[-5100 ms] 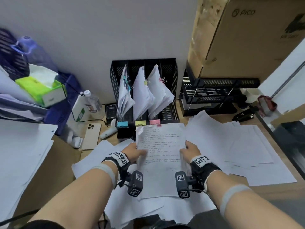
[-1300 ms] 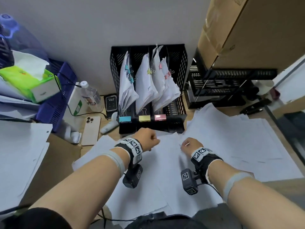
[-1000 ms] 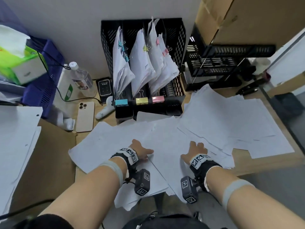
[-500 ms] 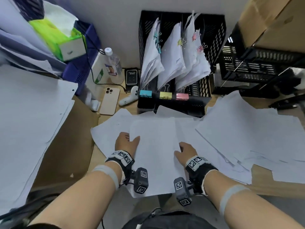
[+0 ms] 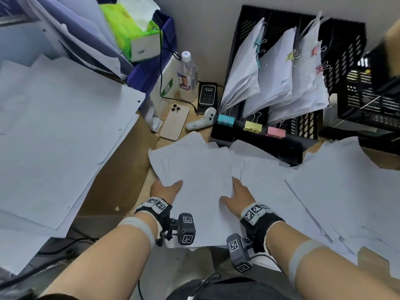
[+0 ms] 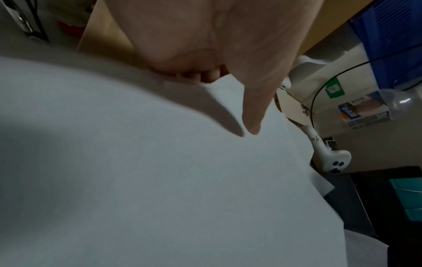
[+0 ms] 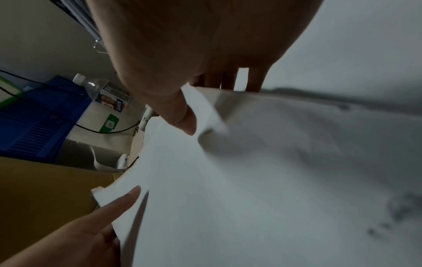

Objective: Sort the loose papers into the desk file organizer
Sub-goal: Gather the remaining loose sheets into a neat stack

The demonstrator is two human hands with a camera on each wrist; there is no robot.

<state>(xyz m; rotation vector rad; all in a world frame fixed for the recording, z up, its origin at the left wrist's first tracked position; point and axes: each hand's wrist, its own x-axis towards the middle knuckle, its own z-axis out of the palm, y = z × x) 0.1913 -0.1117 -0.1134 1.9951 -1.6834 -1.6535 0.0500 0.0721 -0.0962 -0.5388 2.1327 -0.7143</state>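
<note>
Holding one loose sheet by both side edges, low on the desk, in front of the file organizer.

Loose papers (image 5: 337,191): white sheets spread over the desk (image 5: 121,182); any print on them is too faint to read. File organizer (image 5: 346,46): black mesh, three slots of clipped paper bundles, with blue, yellow and pink binder clips on the front lip; its right side is cut off by a dark tray. Held sheet (image 5: 203,191): left hand (image 5: 165,190) pinches its left edge, thumb on top and fingers hidden underneath; right hand (image 5: 237,197) pinches its right edge, thumb on top and fingers curled below. Tissue box (image 5: 134,33): green, blurred. Water bottle (image 5: 187,76): label illegible. Smartphone (image 5: 175,122): face down, beige, no readable brand.
</note>
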